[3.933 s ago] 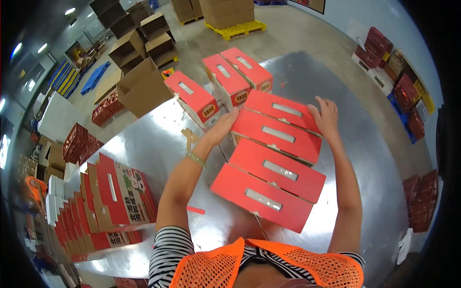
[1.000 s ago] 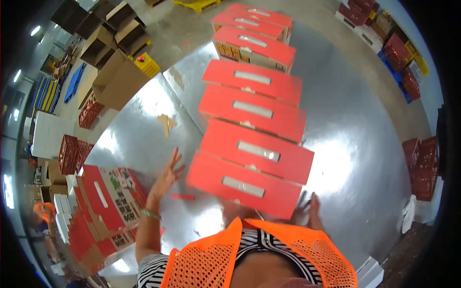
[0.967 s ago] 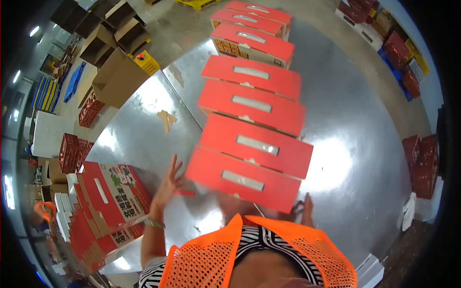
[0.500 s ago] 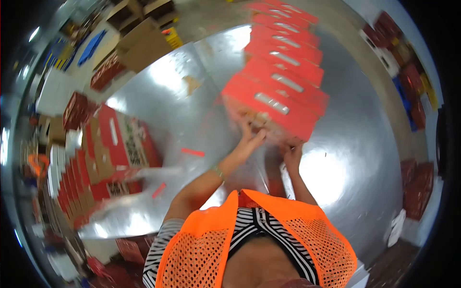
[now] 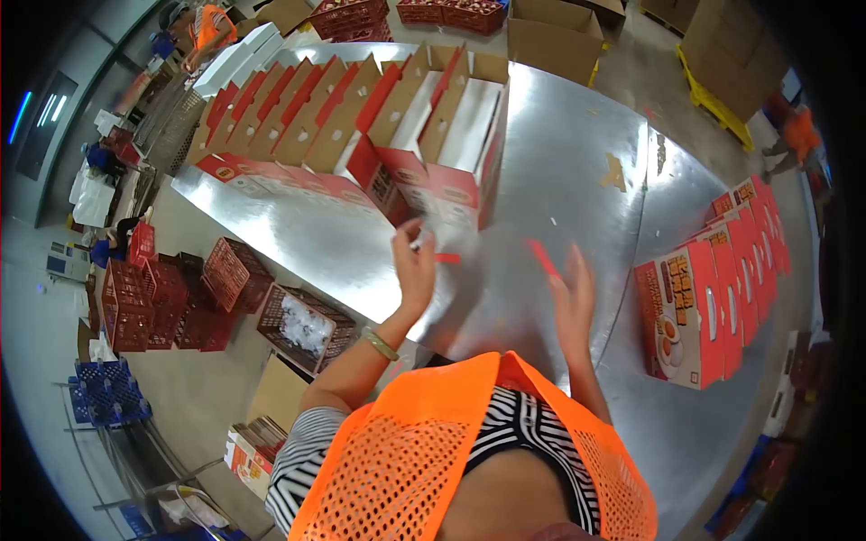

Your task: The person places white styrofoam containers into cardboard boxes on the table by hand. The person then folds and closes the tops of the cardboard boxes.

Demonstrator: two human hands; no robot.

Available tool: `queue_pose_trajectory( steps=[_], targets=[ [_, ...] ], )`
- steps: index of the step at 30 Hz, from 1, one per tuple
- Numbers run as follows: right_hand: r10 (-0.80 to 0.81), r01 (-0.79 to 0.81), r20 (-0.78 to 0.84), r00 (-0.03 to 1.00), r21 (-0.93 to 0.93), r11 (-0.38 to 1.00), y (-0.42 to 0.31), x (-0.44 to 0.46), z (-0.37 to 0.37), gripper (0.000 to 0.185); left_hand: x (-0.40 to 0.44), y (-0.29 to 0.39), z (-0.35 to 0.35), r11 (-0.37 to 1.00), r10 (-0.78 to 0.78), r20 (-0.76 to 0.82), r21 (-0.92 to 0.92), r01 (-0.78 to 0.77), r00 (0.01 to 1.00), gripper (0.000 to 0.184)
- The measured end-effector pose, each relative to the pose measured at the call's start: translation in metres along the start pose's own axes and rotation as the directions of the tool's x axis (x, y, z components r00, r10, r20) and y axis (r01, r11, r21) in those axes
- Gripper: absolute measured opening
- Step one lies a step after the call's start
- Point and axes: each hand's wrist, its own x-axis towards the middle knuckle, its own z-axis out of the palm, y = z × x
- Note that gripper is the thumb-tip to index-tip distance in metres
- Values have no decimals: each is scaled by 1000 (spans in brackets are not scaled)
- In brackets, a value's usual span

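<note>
My left hand [image 5: 415,270] is raised over the metal table, fingers loosely apart, close to the near lower corner of the open red-and-white cartons [image 5: 456,185]. Whether its fingertips touch a carton I cannot tell. My right hand [image 5: 573,298] hovers to the right with its fingers stretched out and nothing in it. One red strip [image 5: 446,259] lies beside my left hand, and another red strip [image 5: 541,257] is near my right fingertips. The cartons stand in a row with their flaps up, white material showing inside the nearest ones. Closed red cartons [image 5: 672,316] with handles stand at the right.
The shiny metal table [image 5: 568,153] has a torn brown scrap [image 5: 615,173] on it. Red crates [image 5: 126,302] and a crate with white contents [image 5: 307,325] are on the floor at left. Big cardboard boxes [image 5: 552,45] stand beyond. A person in an orange vest [image 5: 212,27] is far left.
Both hands have let go of the closed red carton, which now stands at the right with the others. The view has turned left, towards the open cartons, and my hands are apart.
</note>
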Motion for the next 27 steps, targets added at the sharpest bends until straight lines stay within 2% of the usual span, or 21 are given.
queue_pose_trajectory(
  steps=[1,2,4,5,6,7,8,9,10,11,13,15,16,17,18,19,21,22,23,25,27],
  targets=[
    [-252,256,50,967,-158,954,-34,29,18,65,19,12,-18,983,-63,-28,-176,57,998,30],
    [-470,488,135,872,-297,820,-67,53,36,68,29,5,-28,984,-56,-18,-168,53,998,30],
    [-637,585,85,766,-501,637,-132,90,84,49,54,-19,-40,984,-49,174,-161,77,984,29],
    [-634,569,64,771,-515,641,-135,108,106,49,54,-32,-41,974,-105,244,-169,149,964,31],
    [-462,520,278,842,-643,562,-130,123,130,33,51,-35,-42,978,-112,302,-133,159,946,32],
    [-222,487,435,873,-747,452,-124,131,144,18,49,-38,-44,982,-120,363,-96,165,924,33],
    [-212,458,406,889,-766,452,-118,133,146,18,46,-38,-48,961,-158,420,-142,237,894,33],
    [-388,556,400,830,-643,527,-107,132,139,9,44,-40,-48,930,-199,476,-185,318,857,34],
    [-548,660,373,749,-500,561,-95,126,126,3,44,-53,-48,936,-160,485,-201,288,860,33],
    [-522,645,384,762,-517,562,-87,114,102,3,48,-53,-51,946,-189,519,-133,297,833,35],
    [-557,711,443,702,-468,525,-83,96,32,3,51,-33,-46,930,-156,502,-217,298,851,30],
    [-492,699,501,712,-575,426,-80,61,-33,9,61,-23,-31,947,8,502,-283,155,865,32],
    [-464,682,504,729,-593,428,-79,47,-63,9,69,-12,-20,970,79,478,-239,43,875,35],
    [-470,630,435,768,-650,425,-79,29,-90,13,75,3,-7,946,29,487,-295,134,873,55],
    [-480,567,356,802,-706,425,-77,9,-107,19,78,15,9,874,219,425,-486,17,879,63],
    [-450,533,337,827,-725,437,-72,-13,-116,19,77,31,16,834,237,472,-548,72,849,67],
    [-466,270,-80,881,-724,635,-54,-58,-127,28,71,44,28,831,465,530,-537,-144,710,60],
    [-398,148,-246,883,-661,736,-45,-85,-124,32,59,45,31,834,466,558,-536,-130,687,60],
    [-381,119,-269,884,-660,742,-31,-108,-118,32,48,47,31,844,437,595,-531,-78,675,52],
    [-222,109,-325,919,-333,937,-10,-141,-105,36,31,48,29,857,412,644,-515,-33,644,44],
    [-198,82,-355,914,-316,945,-39,-136,-104,32,13,47,25,803,588,594,-509,-310,549,28]
  ],
)
